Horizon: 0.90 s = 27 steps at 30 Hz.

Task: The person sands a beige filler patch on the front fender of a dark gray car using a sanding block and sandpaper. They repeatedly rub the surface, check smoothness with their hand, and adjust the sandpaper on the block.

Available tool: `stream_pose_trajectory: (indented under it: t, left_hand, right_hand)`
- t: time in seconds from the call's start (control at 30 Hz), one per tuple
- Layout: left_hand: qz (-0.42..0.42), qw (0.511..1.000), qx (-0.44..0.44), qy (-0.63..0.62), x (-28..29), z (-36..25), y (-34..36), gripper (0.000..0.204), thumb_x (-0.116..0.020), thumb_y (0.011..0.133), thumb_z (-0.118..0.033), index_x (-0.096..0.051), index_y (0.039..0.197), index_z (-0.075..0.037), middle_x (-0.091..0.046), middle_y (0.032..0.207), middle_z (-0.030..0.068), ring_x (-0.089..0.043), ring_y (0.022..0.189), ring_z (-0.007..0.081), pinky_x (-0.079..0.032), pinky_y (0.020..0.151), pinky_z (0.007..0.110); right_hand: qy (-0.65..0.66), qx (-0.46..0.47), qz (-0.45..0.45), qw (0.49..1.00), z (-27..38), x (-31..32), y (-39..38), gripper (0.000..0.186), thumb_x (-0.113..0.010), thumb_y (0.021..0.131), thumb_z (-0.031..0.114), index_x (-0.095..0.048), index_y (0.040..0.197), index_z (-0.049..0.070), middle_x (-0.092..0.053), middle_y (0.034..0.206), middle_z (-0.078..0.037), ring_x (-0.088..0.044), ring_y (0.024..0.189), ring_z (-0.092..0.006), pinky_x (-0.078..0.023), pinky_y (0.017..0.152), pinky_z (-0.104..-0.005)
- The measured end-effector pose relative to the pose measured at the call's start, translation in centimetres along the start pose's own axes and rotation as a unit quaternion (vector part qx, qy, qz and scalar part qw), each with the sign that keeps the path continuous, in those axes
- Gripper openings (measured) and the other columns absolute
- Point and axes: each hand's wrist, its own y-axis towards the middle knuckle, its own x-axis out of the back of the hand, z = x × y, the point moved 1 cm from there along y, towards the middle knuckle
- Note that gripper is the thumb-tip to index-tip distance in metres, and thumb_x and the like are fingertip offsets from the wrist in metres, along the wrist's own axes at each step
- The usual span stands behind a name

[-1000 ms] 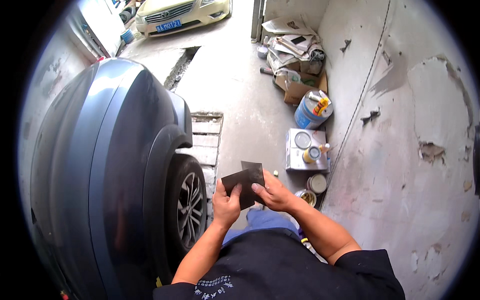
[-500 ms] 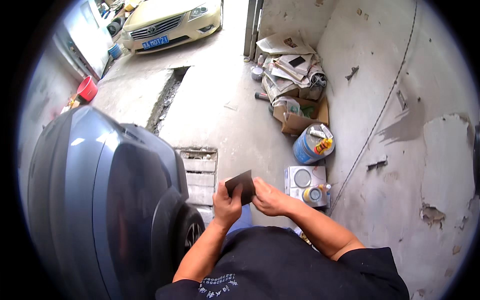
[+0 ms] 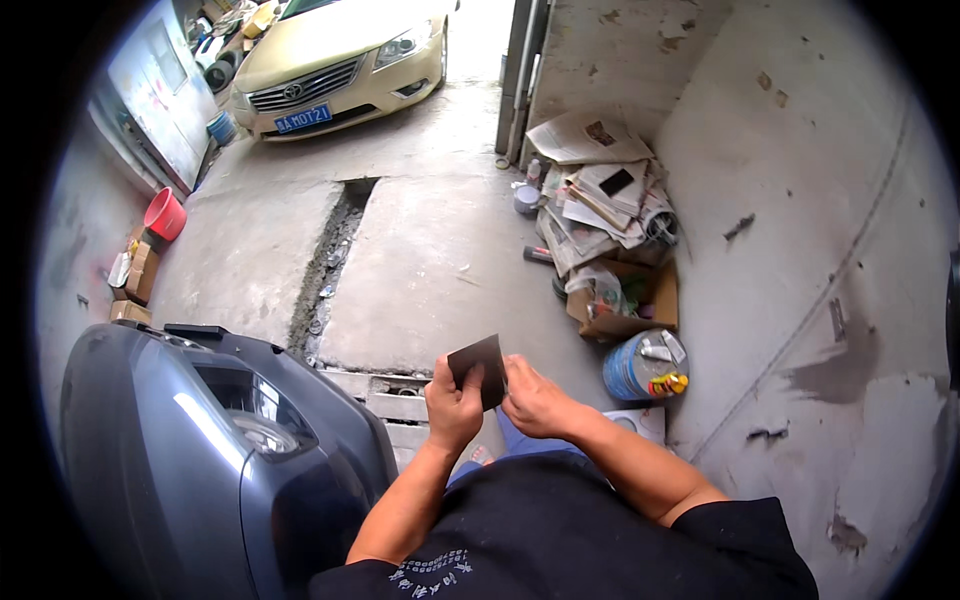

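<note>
Head view, looking down past a black printed shirt (image 3: 560, 550) at two bare forearms. Hidden or unclear: lower edge of the small dark, flat rectangular sheet (image 3: 479, 366) covered by the thumbs; material of that sheet not determinable, possibly abrasive paper; left fingertips concealed behind it; most of the white square container (image 3: 640, 422) masked by the right forearm; rear of the dark grey car body (image 3: 200, 450) cut off at the lower left rim; contents of the torn brown cardboard box (image 3: 625, 305) too cluttered to resolve; labels on the blue cylindrical can (image 3: 640, 368) too small to make out.

Sheet: matte, near black, slightly lighter at the upper edge, tilted with one corner uppermost, held at chest height in front of the torso, above the concrete floor (image 3: 430, 270) and just right of the grey car's corner. Left hand (image 3: 455, 405) closed around the left part, thumb on the near face. Right hand (image 3: 535, 400) pinching the right edge, fingers narrow and curled, touching the sheet.

Surroundings: slatted drain grate (image 3: 395, 405) below the hands; pile of newspapers and flattened cartons (image 3: 595, 190) against the stained plaster wall (image 3: 800, 250); beige saloon car (image 3: 335, 60) beyond the doorway; red plastic bucket (image 3: 165, 213) at far left.
</note>
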Motion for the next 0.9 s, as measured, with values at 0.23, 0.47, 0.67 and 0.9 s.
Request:
stream_pose_trajectory:
  t: [0.23, 0.47, 0.67, 0.9]
  left_hand:
    - [-0.038, 0.999, 0.02, 0.014, -0.6, 4.1, 14.0, 0.018, -0.06, 0.089, -0.006, -0.054, 0.105, -0.003, -0.069, 0.083, 0.0135, -0.068, 0.073, 0.0213, -0.052, 0.065, 0.032]
    - [-0.103, 0.994, 0.024, 0.006, -1.5, 5.0, 26.6, 0.015, -0.06, 0.09, -0.006, -0.054, 0.102, 0.0, -0.069, 0.084, 0.0135, -0.067, 0.074, 0.019, -0.051, 0.065, 0.032]
    - [-0.174, 0.983, 0.046, -0.039, 2.6, 8.2, 36.4, 0.025, -0.06, 0.091, -0.005, -0.052, 0.113, 0.004, -0.066, 0.097, 0.0112, -0.062, 0.085, 0.015, -0.05, 0.076, 0.028]
    - [-0.146, 0.968, 0.099, -0.176, 6.8, 15.2, 47.6, 0.031, -0.057, 0.092, -0.004, -0.047, 0.121, 0.002, -0.061, 0.106, 0.0079, -0.058, 0.093, 0.0144, -0.048, 0.084, 0.028]
  right_hand:
    - [0.048, 0.092, 0.004, 0.995, -4.4, 5.3, 14.7, 0.053, -0.049, 0.083, 0.006, -0.033, 0.131, -0.009, -0.044, 0.12, -0.03, -0.047, 0.111, -0.0464, -0.042, 0.095, -0.0469]
    - [-0.032, 0.064, 0.075, 0.995, -5.9, 10.0, 26.4, 0.051, -0.05, 0.082, 0.009, -0.036, 0.129, -0.008, -0.046, 0.12, -0.03, -0.05, 0.109, -0.0457, -0.043, 0.093, -0.0481]
    - [0.153, -0.003, 0.151, 0.977, -11.6, 12.8, 37.4, 0.052, -0.05, 0.082, 0.008, -0.038, 0.131, -0.008, -0.057, 0.114, -0.021, -0.057, 0.105, -0.0296, -0.046, 0.092, -0.0389]
    - [0.275, -0.003, 0.172, 0.946, -12.8, 13.1, 50.6, 0.057, -0.068, 0.084, 0.015, -0.044, 0.132, -0.005, -0.056, 0.118, -0.008, -0.053, 0.109, -0.0154, -0.042, 0.096, -0.031]
